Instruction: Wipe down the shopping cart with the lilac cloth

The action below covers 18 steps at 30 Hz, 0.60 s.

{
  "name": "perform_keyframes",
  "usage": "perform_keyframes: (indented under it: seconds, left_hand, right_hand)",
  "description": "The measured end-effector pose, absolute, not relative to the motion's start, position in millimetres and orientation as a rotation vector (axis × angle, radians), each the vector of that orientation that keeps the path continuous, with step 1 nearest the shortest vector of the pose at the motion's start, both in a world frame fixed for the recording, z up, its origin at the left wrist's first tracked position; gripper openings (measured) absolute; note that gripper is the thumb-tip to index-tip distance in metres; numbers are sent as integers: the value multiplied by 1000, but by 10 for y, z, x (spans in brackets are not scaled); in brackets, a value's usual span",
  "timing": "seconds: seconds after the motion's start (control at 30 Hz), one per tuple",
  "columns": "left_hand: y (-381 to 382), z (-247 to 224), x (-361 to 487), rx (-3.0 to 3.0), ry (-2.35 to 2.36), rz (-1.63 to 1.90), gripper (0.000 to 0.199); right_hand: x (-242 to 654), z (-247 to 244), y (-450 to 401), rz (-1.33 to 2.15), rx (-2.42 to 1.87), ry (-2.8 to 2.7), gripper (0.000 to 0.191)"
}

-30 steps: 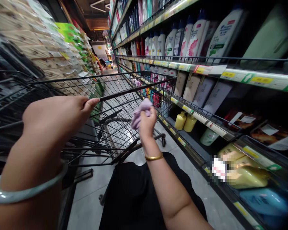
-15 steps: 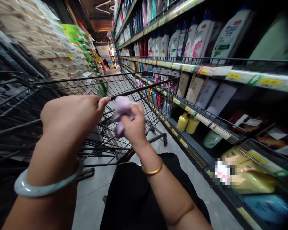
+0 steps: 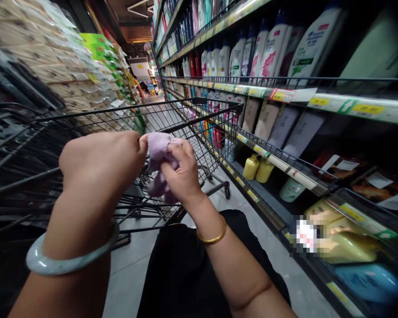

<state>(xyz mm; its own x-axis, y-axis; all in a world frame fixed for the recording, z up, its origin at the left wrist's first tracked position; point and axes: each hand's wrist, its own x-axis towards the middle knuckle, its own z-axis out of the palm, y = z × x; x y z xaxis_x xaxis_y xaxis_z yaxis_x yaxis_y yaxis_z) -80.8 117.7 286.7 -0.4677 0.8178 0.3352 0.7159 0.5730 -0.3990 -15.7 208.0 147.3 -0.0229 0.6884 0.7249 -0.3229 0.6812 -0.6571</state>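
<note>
My left hand (image 3: pixel 102 154), with a pale bangle at its wrist, is closed around the dark rear bar of the shopping cart (image 3: pixel 199 100). My right hand (image 3: pixel 183 172) holds a crumpled lilac cloth (image 3: pixel 159 143) pinched between thumb and fingers. The cloth lies against the bar just right of my left thumb, and its loose end hangs below. Most of the left fingers are hidden behind the back of that hand.
Shelves with shampoo bottles (image 3: pixel 272 51) line the right side, edged by price strips (image 3: pixel 354 106). Yellow bottles (image 3: pixel 251 167) stand on the lowest shelf. Stacked tissue packs (image 3: pixel 66 66) rise on the left. A cart wheel (image 3: pixel 227 191) rests on the grey floor tiles (image 3: pixel 129 274).
My right hand and the cloth have moved slightly left and down, up to my left thumb. My left hand stays on the bar. The view has shifted a little.
</note>
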Motion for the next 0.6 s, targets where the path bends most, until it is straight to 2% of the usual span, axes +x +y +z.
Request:
perform_keyframes:
  seconds: [0.07, 0.23, 0.37, 0.47, 0.6]
  left_hand:
    - [1181, 2865, -804, -1243, -2311, 260, 73]
    - [1169, 2874, -819, -1278, -2352, 178, 79]
    - [1136, 2865, -835, -1360, -2322, 101, 94]
    - [1131, 2866, -829, -1316, -2323, 131, 94]
    - [1139, 2892, -807, -1293, -2346, 203, 87]
  right_hand:
    - [-188, 1386, 2132, 849, -385, -1336, 24]
    - [-101, 1127, 2457, 982, -829, -949, 23]
    - [-169, 1263, 2190, 888, -573, -1160, 18]
    - [-247, 1270, 2076, 752, -382, -1391, 21]
    - [-141, 944, 2458, 856, -684, -1155, 17]
